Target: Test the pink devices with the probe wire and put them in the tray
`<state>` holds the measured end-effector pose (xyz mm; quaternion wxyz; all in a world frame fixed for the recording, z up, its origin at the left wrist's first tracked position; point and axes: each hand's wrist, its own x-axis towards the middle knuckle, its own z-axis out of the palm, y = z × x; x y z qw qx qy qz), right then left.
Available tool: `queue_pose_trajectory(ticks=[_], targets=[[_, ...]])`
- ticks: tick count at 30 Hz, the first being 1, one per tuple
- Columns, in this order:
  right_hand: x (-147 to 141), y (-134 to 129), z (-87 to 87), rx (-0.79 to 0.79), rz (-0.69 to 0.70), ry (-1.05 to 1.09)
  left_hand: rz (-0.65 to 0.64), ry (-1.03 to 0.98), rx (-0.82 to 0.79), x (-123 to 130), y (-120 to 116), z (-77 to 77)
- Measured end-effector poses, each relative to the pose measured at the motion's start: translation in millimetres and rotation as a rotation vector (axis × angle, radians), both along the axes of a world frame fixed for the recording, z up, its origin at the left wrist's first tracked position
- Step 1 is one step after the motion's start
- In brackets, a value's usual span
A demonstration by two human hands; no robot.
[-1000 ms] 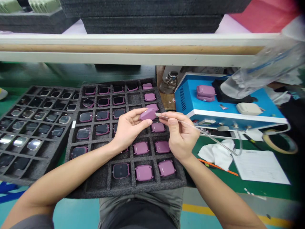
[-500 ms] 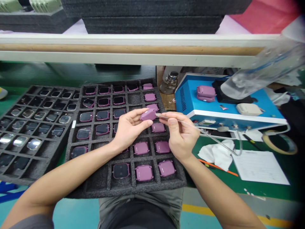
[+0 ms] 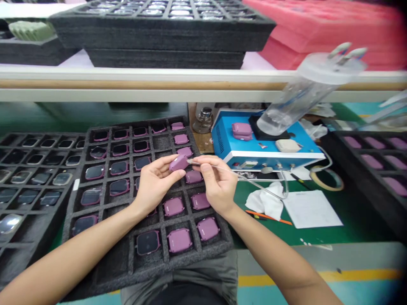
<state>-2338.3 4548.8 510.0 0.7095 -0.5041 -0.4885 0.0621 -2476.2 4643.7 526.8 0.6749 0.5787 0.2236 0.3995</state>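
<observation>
My left hand (image 3: 156, 182) is closed on a purple smartwatch case (image 3: 179, 162), held tilted by its edges above the foam tray. My right hand (image 3: 219, 182) pinches the end of a thin clear tube (image 3: 229, 170). Its small tip (image 3: 191, 162) is at the edge of the purple case; whether it touches cannot be made out. Beneath both hands lies a black foam tray (image 3: 124, 279) with compartments. Some hold purple-framed watches with dark screens (image 3: 148, 242) up, others purple cases (image 3: 179, 240) with the back up.
A blue box (image 3: 270, 155) at right carries a clear cylinder (image 3: 286, 110) and stacked purple cases (image 3: 241, 131). Near it lie white cloth (image 3: 265, 201), paper (image 3: 311, 209) and a tape roll (image 3: 326, 177). Another foam tray (image 3: 32, 237) is at left. A shelf (image 3: 127, 95) crosses above.
My view has swung right and up, showing more of the shelf and another tray at far right. Both hands keep their hold, with the tube tip still at the case.
</observation>
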Motion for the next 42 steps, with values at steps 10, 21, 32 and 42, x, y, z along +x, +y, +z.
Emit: queue_pose_trajectory(ticks=[10, 21, 32, 42], targets=[[1.4, 2.6, 1.4, 0.006, 0.037, 0.030, 0.016, 0.043, -0.002, 1.0, 1.1, 4.8], [2.1, 3.6, 0.8, 0.015, 0.052, 0.042, 0.010, 0.045, -0.020, 1.6, 1.3, 5.0], [1.6, 3.1, 0.8, 0.006, 0.050, 0.036, 0.013, 0.050, -0.028, 1.7, 0.3, 6.2], [1.5, 2.6, 0.9, -0.011, 0.038, 0.029, 0.005, 0.053, -0.021, 1.1, 0.6, 5.9]])
